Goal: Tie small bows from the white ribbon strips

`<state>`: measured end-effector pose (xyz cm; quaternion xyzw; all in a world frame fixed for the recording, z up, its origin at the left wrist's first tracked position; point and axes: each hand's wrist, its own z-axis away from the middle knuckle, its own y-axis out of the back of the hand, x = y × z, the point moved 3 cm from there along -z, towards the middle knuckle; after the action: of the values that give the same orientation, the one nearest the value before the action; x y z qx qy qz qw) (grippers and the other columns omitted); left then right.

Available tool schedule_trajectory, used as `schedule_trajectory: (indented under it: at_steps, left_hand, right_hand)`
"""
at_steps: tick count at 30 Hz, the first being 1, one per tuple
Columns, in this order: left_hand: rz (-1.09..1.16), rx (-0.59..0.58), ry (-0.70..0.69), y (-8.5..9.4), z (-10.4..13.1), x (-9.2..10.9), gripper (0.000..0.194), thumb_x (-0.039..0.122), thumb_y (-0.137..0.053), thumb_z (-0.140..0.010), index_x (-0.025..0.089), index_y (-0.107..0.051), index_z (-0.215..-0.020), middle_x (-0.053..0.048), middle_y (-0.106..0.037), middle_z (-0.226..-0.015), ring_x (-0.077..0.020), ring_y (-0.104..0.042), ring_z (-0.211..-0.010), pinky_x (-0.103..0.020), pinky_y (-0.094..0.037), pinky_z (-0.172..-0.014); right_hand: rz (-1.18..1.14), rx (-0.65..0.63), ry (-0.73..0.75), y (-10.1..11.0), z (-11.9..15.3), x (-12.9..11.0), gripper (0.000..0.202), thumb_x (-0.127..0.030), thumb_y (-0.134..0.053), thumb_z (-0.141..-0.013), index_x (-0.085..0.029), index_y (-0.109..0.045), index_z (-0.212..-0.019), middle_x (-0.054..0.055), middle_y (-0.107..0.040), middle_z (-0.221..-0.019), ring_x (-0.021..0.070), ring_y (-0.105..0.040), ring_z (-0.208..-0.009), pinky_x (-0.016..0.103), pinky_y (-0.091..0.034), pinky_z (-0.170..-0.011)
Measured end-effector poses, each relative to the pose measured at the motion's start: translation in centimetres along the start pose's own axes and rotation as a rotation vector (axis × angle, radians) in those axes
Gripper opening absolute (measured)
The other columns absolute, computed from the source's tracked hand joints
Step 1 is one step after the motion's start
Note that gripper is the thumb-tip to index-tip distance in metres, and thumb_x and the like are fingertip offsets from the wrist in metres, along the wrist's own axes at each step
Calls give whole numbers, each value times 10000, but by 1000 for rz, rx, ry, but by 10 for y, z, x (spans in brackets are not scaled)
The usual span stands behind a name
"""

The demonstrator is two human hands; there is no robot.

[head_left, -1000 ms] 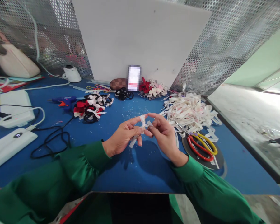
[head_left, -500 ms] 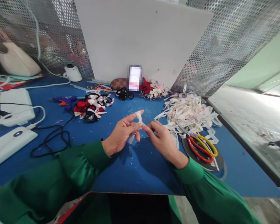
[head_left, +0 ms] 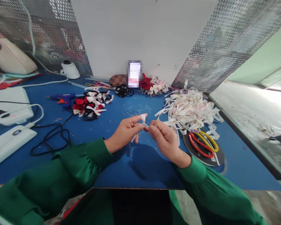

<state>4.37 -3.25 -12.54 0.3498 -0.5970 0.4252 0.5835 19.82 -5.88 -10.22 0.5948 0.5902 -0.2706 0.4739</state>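
A white ribbon (head_left: 143,118) loops over the index finger of my left hand (head_left: 125,132), whose thumb presses it against the fingers. One loose ribbon end dangles beneath that thumb. My right hand (head_left: 164,137) is closed in a pinch on another part of the ribbon, just right of the left fingertips, drawn out in a short stretch between the hands. Both hands are above the middle of the blue table (head_left: 140,168). Right of my right hand lies a heap of white ribbon strips (head_left: 189,107). Scissors with red and yellow handles (head_left: 202,143) rest on a dark round disc (head_left: 216,157).
Finished-looking red, white and black bows (head_left: 91,104) lie left, near a blue glue gun (head_left: 64,99). A phone (head_left: 134,74) leans on the white board (head_left: 142,31), beside more bows (head_left: 154,85) and black hair ties (head_left: 123,90). A power bank (head_left: 14,143) and cables occupy the left side.
My right hand has turned into a tighter fist and pulled slightly away to the right, drawing the ribbon out. My left hand keeps its hold. The view has shifted slightly.
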Motion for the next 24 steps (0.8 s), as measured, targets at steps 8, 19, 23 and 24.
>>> schedule_trajectory:
  at_steps: [8, 19, 23, 24]
  left_hand:
    - [-30, -44, 105, -2, 0, -3, 582, 319, -687, -858, 146, -560, -1399, -84, -767, -920, -73, -578, -423, -202, -382, -437]
    - [257, -48, 257, 1, -3, -12, 851, 782, -415, -869, 93, -602, -1333, -58, -704, -670, -177, -646, -619, -275, -465, -622]
    - [240, -83, 274, -5, 0, -15, 910, 821, -391, -844, 88, -607, -1339, -22, -644, -610, -166, -627, -655, -259, -451, -636]
    - [231, -95, 273, -7, 1, -15, 913, 828, -391, -837, 95, -609, -1336, -26, -656, -629, -170, -637, -675, -263, -460, -654]
  right_hand:
    - [-17, 51, 6, 2, -2, 5, 386, -406, -445, -1019, -237, -457, -672, -23, -474, -621, 136, -448, -582, 309, -389, -603]
    - [758, -318, 415, -8, -2, 7, 234, -157, -509, -933, -211, -647, -1114, 40, -602, -803, 183, -508, -693, 328, -350, -639]
    - [793, -330, 458, -15, 1, 8, 238, -188, -462, -979, -204, -670, -865, 23, -547, -691, 170, -462, -649, 327, -338, -647]
    - [728, -311, 439, -16, 0, 8, 240, -194, -471, -975, -203, -651, -816, 16, -537, -675, 163, -452, -638, 322, -334, -640]
